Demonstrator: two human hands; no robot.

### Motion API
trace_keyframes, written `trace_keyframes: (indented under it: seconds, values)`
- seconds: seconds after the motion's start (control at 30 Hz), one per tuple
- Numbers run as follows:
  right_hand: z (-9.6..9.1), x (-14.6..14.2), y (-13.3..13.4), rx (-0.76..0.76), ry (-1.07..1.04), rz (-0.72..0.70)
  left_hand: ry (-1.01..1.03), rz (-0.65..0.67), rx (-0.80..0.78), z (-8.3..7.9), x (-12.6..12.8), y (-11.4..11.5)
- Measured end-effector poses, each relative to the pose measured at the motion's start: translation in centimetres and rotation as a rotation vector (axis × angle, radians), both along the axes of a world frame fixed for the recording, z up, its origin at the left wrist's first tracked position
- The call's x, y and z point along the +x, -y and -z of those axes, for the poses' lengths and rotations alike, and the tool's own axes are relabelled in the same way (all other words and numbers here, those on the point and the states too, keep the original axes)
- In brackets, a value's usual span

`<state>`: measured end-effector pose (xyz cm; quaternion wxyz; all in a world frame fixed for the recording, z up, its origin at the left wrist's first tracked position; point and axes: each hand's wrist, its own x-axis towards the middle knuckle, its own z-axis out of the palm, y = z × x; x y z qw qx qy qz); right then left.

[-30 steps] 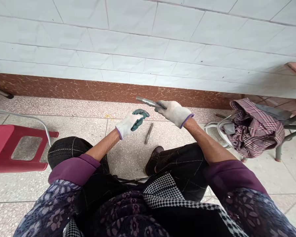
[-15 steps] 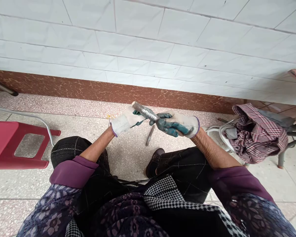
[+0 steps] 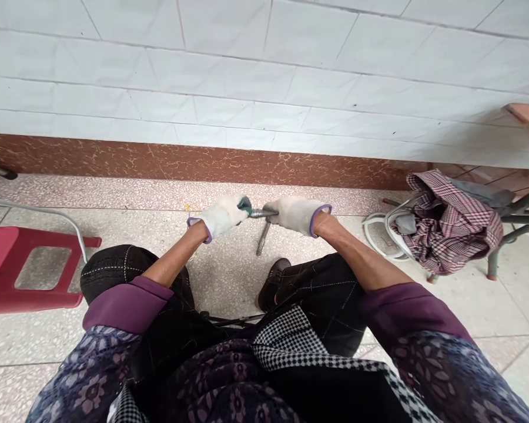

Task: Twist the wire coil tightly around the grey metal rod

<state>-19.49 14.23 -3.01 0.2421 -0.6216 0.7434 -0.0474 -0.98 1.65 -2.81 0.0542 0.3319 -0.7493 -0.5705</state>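
My left hand (image 3: 227,212) wears a white work glove with a dark green palm and purple cuff trim, its fingers wrapped round one end of a wire-wound rod (image 3: 259,213). A matching glove covers my right hand (image 3: 293,212), closed round the other end. Between the two hands a short silvery, coiled stretch of the rod shows; the gloves hide its ends. The rod is held roughly level above the floor, in front of my knees. Below it, a second thin grey rod (image 3: 263,239) is partly visible, its top near my right hand.
A red plastic stool (image 3: 0,247) stands at the left, with a grey tube (image 3: 66,214) behind it. To the right, a plaid cloth (image 3: 458,229) hangs over a metal-legged seat beside a coiled white cable (image 3: 372,241). A tiled wall (image 3: 247,70) rises ahead.
The rod has swung from a slant, with its thick left end raised, to nearly level. My right hand has turned from palm up to knuckles up, and both hands now close round the rod.
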Motion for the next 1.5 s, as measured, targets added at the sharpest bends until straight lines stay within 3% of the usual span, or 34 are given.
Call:
trace_keyframes:
  seconds: [0.17,0.27,0.4,0.53,0.63,0.7,0.83,0.9,0.97,1.1,1.23,1.37,1.5]
  values:
    - [-1.4,-0.1,1.7,-0.119,-0.186,0.1,-0.123,-0.116,0.094,0.3,-1.1,-0.3]
    - [-1.6,-0.1,1.7,-0.262,-0.146,0.127,-0.219,-0.186,0.286,0.9,-1.6,-0.2]
    - [-1.5,0.1,1.3,-0.353,0.241,0.216,-0.349,-0.229,0.501,1.1,-1.5,-0.1]
    - [-1.7,0.2,0.4,-0.18,0.866,0.248,-0.474,-0.113,0.505,0.2,-0.7,-0.3]
    - [-1.6,0.5,-0.1,-0.097,1.082,0.161,-0.496,-0.085,0.473,-0.2,-0.5,-0.3]
    - [-1.4,0.8,0.1,-0.152,0.976,0.148,-0.498,-0.144,0.447,0.1,-0.7,-0.3]
    - [-0.9,1.5,1.1,-0.434,0.48,0.209,-0.484,-0.255,0.417,0.7,-1.4,-0.4]
    - [-0.9,1.8,1.2,-0.529,0.277,0.192,-0.452,-0.257,0.414,0.6,-1.5,-0.5]
    - [-1.1,1.9,0.9,-0.549,0.224,0.173,-0.444,-0.215,0.421,0.3,-1.4,-0.6]
    - [-2.1,1.8,-0.3,-0.388,0.698,0.203,-0.456,-0.118,0.338,-0.8,-0.7,-0.5]
    - [-2.6,1.1,-1.2,-0.221,1.101,0.138,-0.337,-0.059,0.096,-2.2,0.1,-0.4]
    - [-2.4,0.2,-1.4,-0.093,1.163,0.042,-0.286,0.016,-0.072,-3.1,0.7,-0.3]
    - [-2.3,-0.3,-1.7,0.157,1.024,-0.098,-0.202,0.136,0.079,-2.5,0.9,0.4]
